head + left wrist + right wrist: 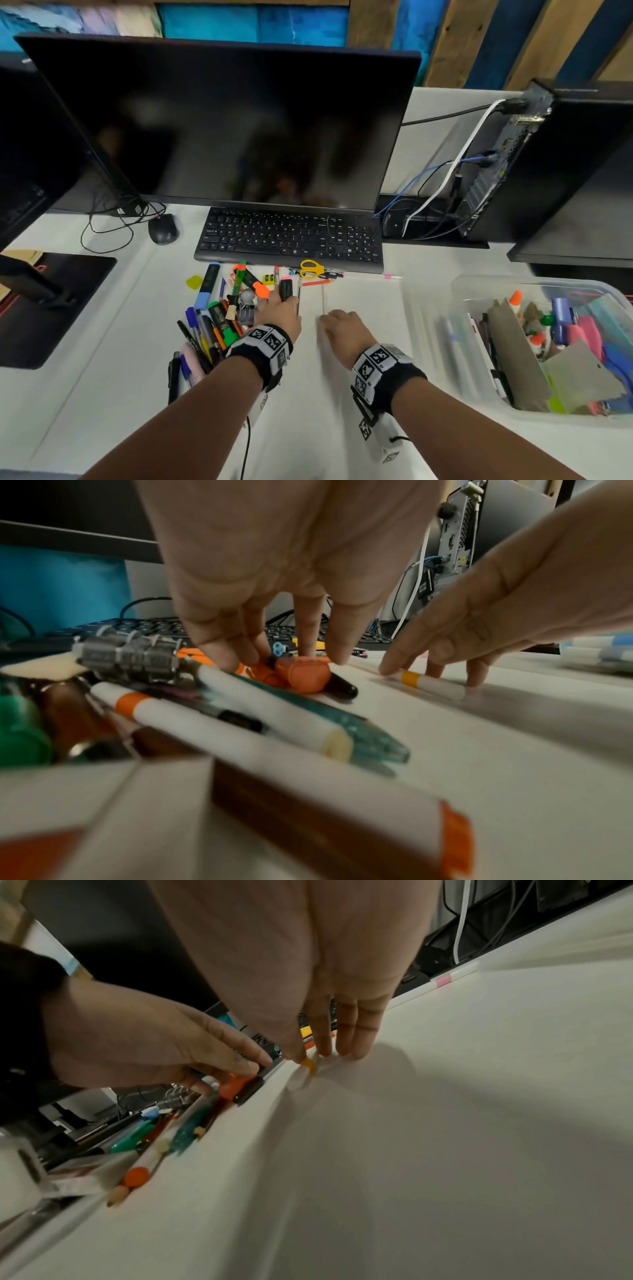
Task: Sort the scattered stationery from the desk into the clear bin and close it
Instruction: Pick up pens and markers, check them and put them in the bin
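Note:
A heap of pens and markers (219, 318) lies on the white desk (342, 394) in front of the keyboard. My left hand (284, 301) reaches down at the heap's right edge and pinches a black marker with an orange cap (303, 676) between thumb and fingers. Just right of it, my right hand (329, 317) has straight fingers. Their tips touch a thin white pen with a yellow band (431, 684), which lies flat on the desk. The clear bin (479, 284) stands at the right, lidless, and holds glue bottles, paper and pens.
A black keyboard (291, 236) and a monitor (222, 120) stand behind the heap, with yellow scissors (310, 269) and a long white pen (370, 275) at the keyboard's front edge. A mouse (162, 229) lies left. A computer tower (548, 164) with cables stands behind the bin.

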A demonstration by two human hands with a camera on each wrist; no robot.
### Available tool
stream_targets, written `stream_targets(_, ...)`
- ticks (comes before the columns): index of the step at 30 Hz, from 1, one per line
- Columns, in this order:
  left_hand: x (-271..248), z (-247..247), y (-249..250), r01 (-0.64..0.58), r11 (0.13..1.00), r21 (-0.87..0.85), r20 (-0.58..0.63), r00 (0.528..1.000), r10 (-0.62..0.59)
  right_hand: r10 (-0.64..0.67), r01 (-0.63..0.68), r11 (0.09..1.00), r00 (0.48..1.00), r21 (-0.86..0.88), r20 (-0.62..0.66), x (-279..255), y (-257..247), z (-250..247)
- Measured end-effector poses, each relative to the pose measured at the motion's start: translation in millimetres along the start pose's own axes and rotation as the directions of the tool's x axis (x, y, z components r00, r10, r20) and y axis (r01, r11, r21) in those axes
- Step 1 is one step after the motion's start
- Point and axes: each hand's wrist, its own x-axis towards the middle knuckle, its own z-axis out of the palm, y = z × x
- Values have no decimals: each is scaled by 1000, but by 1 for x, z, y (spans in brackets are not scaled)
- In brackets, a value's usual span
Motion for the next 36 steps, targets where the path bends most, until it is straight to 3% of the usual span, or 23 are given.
stream_targets(7,8,-6,9,33,990,134,84,995,-44,204,-203,978,979,35,-7,0,6,-4)
stream_targets(14,6,-4,23,78,976,205,145,983,-109,301,-301,952,954,59,2,-11,13,-3)
stream_targets(25,-8,-3,29,57,993,103,184,980,-76,252,-240,949,967,203,-32,-35,34,-11)
stream_targets(36,-45,-18,51,-2,966,-258,9,1000,5,169,-116,968,958,223,-233,-70,40,-53)
